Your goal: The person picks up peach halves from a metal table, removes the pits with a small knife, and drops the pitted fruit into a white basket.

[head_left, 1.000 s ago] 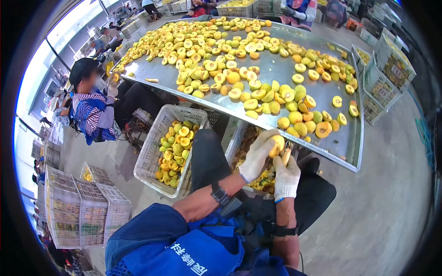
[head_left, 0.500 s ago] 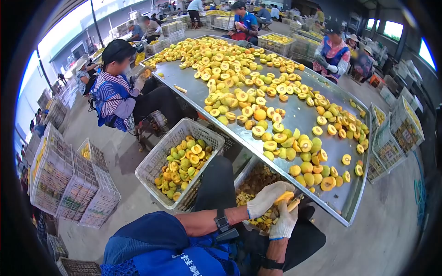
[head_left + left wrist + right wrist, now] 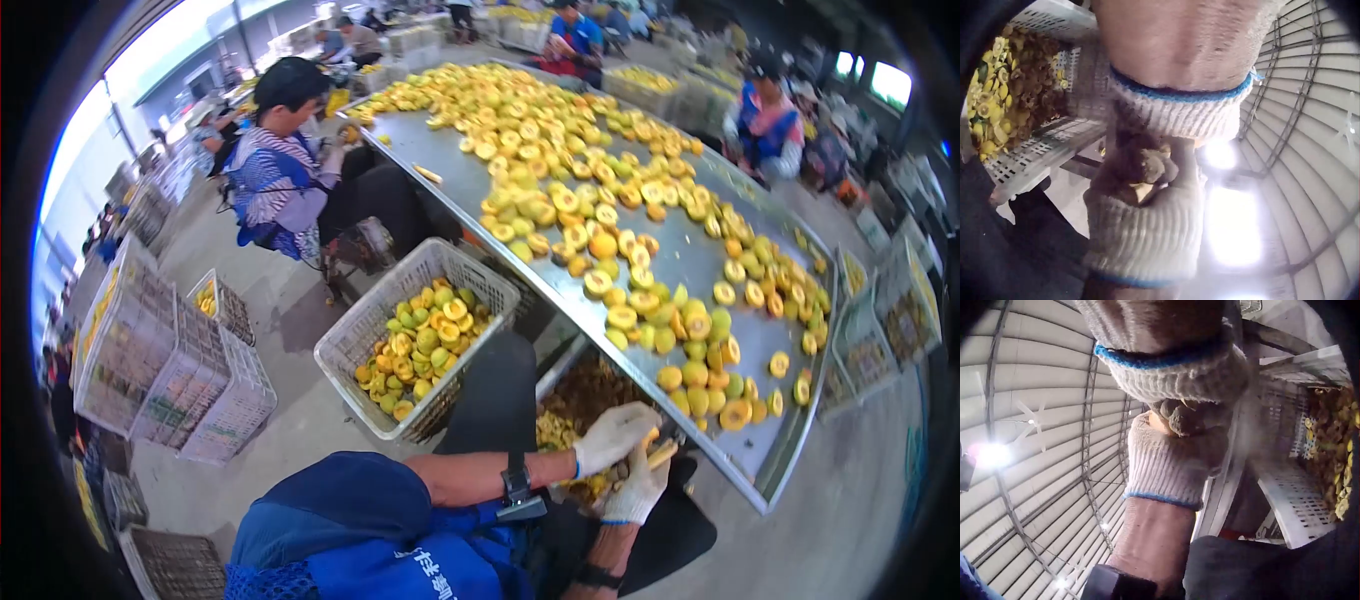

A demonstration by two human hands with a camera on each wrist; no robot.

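Currently, left hand (image 3: 612, 440): wearing a white knitted glove with a blue-edged cuff, I am clamping my partly hidden fingers on a small yellow-orange piece of fruit (image 3: 650, 437).
Right hand (image 3: 637, 494): gloved alike, it is gripping a pale tan, stick-shaped handle (image 3: 662, 456), just beside the left.
Fruit piece: it is showing at my left fingertips, near the bench's closest edge.
Bench: the broad, shiny grey metal bench (image 3: 455, 170) is carrying many halved yellow fruits (image 3: 600, 245).
Scrap crate: below my hands, a pale perforated plastic crate (image 3: 1029, 156) is holding brown and yellow scraps (image 3: 590, 388).
Fruit crate: beside my dark-trousered left leg (image 3: 495, 390), a whitish plastic crate (image 3: 345, 352) is holding green-yellow fruit halves (image 3: 425, 345).
Neighbour: a person in a striped top (image 3: 285, 170) is sitting beside the bench.
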